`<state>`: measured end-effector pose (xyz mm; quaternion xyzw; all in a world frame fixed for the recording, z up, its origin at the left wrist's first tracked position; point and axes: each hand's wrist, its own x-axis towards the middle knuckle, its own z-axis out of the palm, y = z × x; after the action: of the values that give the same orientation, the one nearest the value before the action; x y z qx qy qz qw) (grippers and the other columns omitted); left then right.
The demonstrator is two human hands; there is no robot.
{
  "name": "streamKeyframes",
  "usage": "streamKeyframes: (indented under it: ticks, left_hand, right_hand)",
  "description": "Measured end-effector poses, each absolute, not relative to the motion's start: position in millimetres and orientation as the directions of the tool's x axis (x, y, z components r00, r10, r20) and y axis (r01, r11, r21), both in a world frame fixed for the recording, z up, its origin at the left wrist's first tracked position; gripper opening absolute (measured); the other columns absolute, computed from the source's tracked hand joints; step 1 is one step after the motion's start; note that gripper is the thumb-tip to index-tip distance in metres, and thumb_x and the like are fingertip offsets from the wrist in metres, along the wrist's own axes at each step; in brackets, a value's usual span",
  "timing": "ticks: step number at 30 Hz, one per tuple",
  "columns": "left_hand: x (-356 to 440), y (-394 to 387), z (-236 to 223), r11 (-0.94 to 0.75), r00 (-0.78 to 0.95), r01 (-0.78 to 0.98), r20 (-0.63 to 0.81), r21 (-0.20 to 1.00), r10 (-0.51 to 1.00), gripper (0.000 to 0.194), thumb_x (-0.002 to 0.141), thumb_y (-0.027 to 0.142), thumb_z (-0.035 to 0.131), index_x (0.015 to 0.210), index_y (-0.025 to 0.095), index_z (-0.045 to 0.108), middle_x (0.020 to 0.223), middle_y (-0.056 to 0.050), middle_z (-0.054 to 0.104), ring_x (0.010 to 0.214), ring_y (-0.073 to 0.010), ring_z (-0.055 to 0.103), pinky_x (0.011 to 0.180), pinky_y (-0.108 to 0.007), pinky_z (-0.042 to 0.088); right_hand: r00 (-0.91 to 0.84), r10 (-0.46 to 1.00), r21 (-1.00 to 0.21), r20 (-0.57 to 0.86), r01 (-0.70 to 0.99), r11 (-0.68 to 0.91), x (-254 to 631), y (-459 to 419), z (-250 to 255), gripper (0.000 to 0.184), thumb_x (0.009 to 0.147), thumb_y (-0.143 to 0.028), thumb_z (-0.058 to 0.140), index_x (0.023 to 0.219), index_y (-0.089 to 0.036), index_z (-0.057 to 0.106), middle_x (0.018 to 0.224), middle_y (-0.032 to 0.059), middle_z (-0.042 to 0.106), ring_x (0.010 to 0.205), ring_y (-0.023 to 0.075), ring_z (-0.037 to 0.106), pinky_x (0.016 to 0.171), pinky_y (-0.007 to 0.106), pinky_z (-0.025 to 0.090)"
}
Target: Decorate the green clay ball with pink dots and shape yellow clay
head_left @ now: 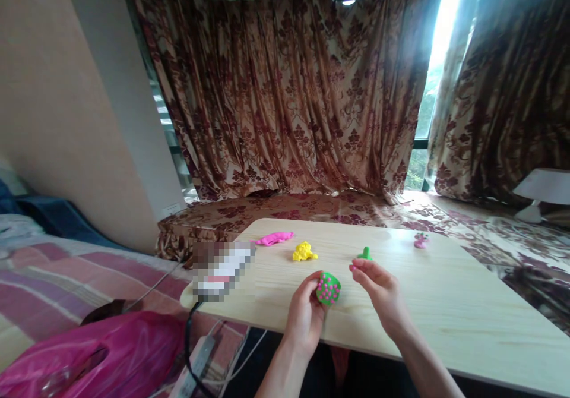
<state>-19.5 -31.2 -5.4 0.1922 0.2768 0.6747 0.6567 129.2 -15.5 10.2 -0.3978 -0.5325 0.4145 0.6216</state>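
My left hand holds a green clay piece dotted with pink balls by its left edge, above the near side of the table. Off to its right, my right hand pinches a small bit of pink clay between thumb and fingertips. Just behind the right fingers lies a lump of green clay, partly hidden by them. A crumpled yellow clay lump rests beyond the left hand, and a long strip of pink clay lies farther back.
A small pink and green clay figure stands toward the back right of the wooden table. At the left edge is a blurred-out white object by a black cable. A pink bag lies on the bed; a lamp stands far right.
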Motion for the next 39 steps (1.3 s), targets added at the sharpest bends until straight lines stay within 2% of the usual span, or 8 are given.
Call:
streamKeyframes:
  ticks: [4,8,13,17,23,29,34,39]
  left_hand:
    - [-20,-29,-5,0.028,-0.043,-0.788,-0.101,0.615,0.994,0.019,0.071,0.013,0.062,0.089,0.012,0.064,0.083,-0.006,0.064,0.067,-0.0113,0.059,0.057,-0.021,0.047]
    - [-18,-31,-3,0.014,-0.041,-0.759,-0.070,0.651,0.997,0.023,0.068,0.014,0.065,0.091,0.014,0.063,0.085,-0.005,0.065,0.070,-0.0122,0.060,0.059,-0.022,0.047]
    - [-12,-33,1,-0.025,-0.091,-0.699,-0.055,0.714,0.994,0.023,0.065,0.017,0.069,0.086,0.014,0.061,0.077,-0.003,0.064,0.066,-0.0114,0.059,0.060,-0.022,0.047]
    - [-10,-33,2,-0.045,-0.141,-0.670,-0.067,0.741,0.988,0.024,0.065,0.017,0.069,0.086,0.014,0.060,0.078,-0.003,0.064,0.065,-0.0108,0.059,0.060,-0.021,0.046]
    - [-10,-32,0,-0.038,-0.150,-0.679,-0.088,0.733,0.985,0.022,0.067,0.015,0.067,0.087,0.015,0.059,0.079,-0.004,0.064,0.067,-0.0123,0.060,0.059,-0.022,0.047]
    - [-9,-32,2,-0.023,-0.146,-0.686,-0.107,0.727,0.983,0.022,0.065,0.014,0.068,0.085,0.015,0.059,0.077,-0.003,0.064,0.065,-0.0123,0.061,0.058,-0.022,0.048]
    - [-11,-31,1,-0.011,-0.131,-0.697,-0.112,0.717,0.985,0.019,0.068,0.013,0.066,0.086,0.015,0.059,0.078,-0.004,0.065,0.065,-0.0122,0.061,0.059,-0.022,0.048]
    - [-13,-29,-3,-0.005,-0.127,-0.710,-0.120,0.705,0.985,0.018,0.069,0.012,0.064,0.087,0.015,0.059,0.079,-0.004,0.065,0.066,-0.0121,0.061,0.058,-0.022,0.050]
  right_hand:
    - [0.097,0.976,-0.937,0.193,-0.277,0.213,125,-12,-4,0.033,0.070,-0.041,0.067,0.091,-0.015,0.066,0.089,0.0072,0.067,0.091,0.0231,0.060,0.078,0.037,0.050]
    - [0.051,0.980,-0.938,0.193,-0.285,0.200,123,-16,-6,0.031,0.072,-0.040,0.065,0.090,-0.016,0.066,0.085,0.0059,0.066,0.087,0.0216,0.061,0.073,0.033,0.051]
    - [0.055,0.964,-0.942,0.260,-0.207,0.266,119,-20,-6,0.028,0.068,-0.037,0.068,0.087,-0.017,0.066,0.084,0.0046,0.067,0.080,0.0198,0.062,0.073,0.033,0.051]
    - [0.101,0.919,-0.914,0.382,-0.102,0.392,118,-19,-8,0.021,0.071,-0.036,0.066,0.083,-0.019,0.065,0.082,0.0037,0.066,0.079,0.0186,0.061,0.075,0.032,0.049]
    - [0.041,0.772,-0.767,0.635,0.151,0.623,118,-25,-3,0.014,0.080,-0.030,0.056,0.079,-0.020,0.066,0.079,0.0030,0.060,0.077,0.0163,0.056,0.067,0.029,0.047]
    - [0.035,0.733,-0.723,0.679,0.207,0.659,115,-22,-7,0.015,0.082,-0.028,0.054,0.087,-0.021,0.066,0.082,0.0035,0.057,0.077,0.0163,0.055,0.065,0.029,0.047]
    - [-0.007,0.718,-0.689,0.696,0.276,0.671,114,-26,-6,0.018,0.084,-0.022,0.050,0.092,-0.022,0.065,0.084,0.0040,0.055,0.081,0.0173,0.054,0.073,0.032,0.046]
    - [-0.060,0.663,-0.586,0.746,0.411,0.698,114,-31,-5,0.028,0.083,-0.015,0.046,0.103,-0.024,0.063,0.091,0.0057,0.054,0.086,0.0190,0.052,0.074,0.034,0.046]
